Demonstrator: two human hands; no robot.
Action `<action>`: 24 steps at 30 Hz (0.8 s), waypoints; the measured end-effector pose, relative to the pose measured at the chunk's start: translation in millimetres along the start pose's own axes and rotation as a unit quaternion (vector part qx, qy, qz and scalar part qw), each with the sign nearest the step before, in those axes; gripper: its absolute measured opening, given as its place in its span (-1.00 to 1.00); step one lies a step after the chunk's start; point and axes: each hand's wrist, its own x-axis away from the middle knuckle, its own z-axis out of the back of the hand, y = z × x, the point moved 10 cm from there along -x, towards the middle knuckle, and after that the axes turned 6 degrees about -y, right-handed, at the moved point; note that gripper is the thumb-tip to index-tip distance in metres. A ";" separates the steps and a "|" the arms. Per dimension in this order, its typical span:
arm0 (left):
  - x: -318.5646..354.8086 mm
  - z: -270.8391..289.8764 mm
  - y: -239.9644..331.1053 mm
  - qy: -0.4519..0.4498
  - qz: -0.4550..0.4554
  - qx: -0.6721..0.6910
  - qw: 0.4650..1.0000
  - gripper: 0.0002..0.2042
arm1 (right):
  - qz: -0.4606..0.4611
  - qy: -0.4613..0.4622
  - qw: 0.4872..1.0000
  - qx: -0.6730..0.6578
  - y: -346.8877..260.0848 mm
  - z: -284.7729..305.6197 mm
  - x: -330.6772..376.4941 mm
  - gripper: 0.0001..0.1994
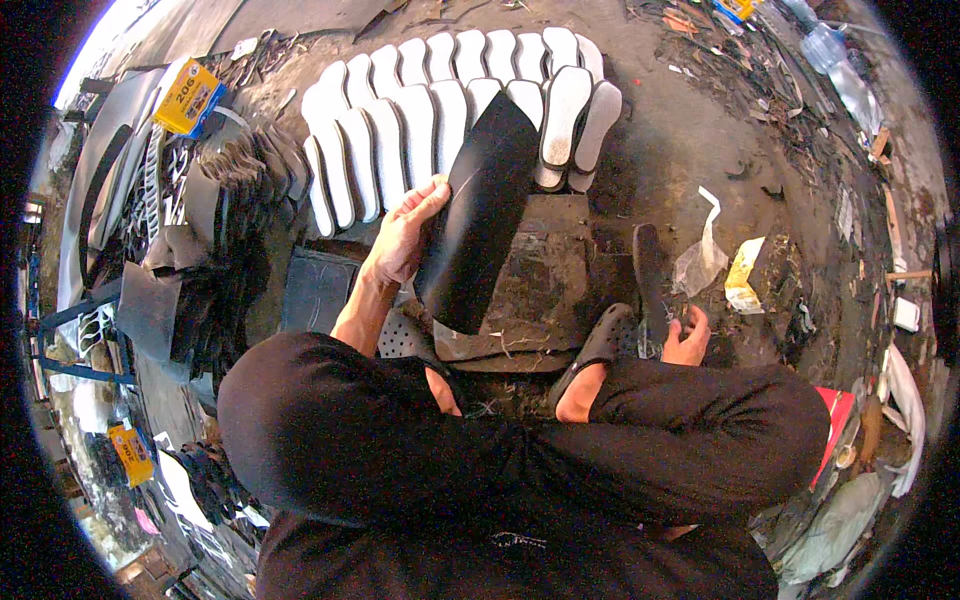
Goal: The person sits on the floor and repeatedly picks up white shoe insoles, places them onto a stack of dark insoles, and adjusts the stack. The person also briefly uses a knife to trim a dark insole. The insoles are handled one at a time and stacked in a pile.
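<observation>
My left hand grips the left edge of a black, flexible sheet between thumb and fingers. The sheet is long, cut to a point at its far end, and held up over the ground. Behind it, two rows of white-topped shoe soles with dark edges lie overlapping, and the sheet's tip covers part of them. Low on the right, my right hand has its fingers bent and apart, with nothing visible in them. Just left of it lies a long, narrow dark piece; I cannot tell whether they touch.
Stacked dark sheet pieces stand at the left, with a yellow and blue box on top. Grey clogs are on my feet. A plastic scrap and a yellow and white wrapper lie at right. Offcuts litter the floor.
</observation>
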 end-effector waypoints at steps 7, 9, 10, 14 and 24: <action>-1.0 -51.2 16.9 -0.113 -0.053 -0.036 0.992 -0.60 | -0.017 -0.548 0.755 -0.361 -144.3 -77.2 29.1 -0.52; -3.0 -30.8 10.2 -0.114 -0.039 0.008 0.993 -0.60 | 0.010 -0.584 0.714 -0.387 -174.9 -83.5 38.7 -0.46; 0.1 -7.9 8.2 -0.111 -0.037 0.051 0.992 -0.61 | -0.042 -0.594 0.650 -0.472 -198.7 -85.9 45.6 -0.45; -7.8 -13.9 -24.5 -0.060 0.008 0.029 0.998 -0.60 | -0.177 -0.551 0.555 -0.598 -206.7 -70.3 42.2 -0.43; 18.2 62.5 -127.1 0.004 0.103 -0.072 0.992 -0.41 | -0.169 -0.369 0.771 -0.491 -63.2 -130.4 77.4 -0.69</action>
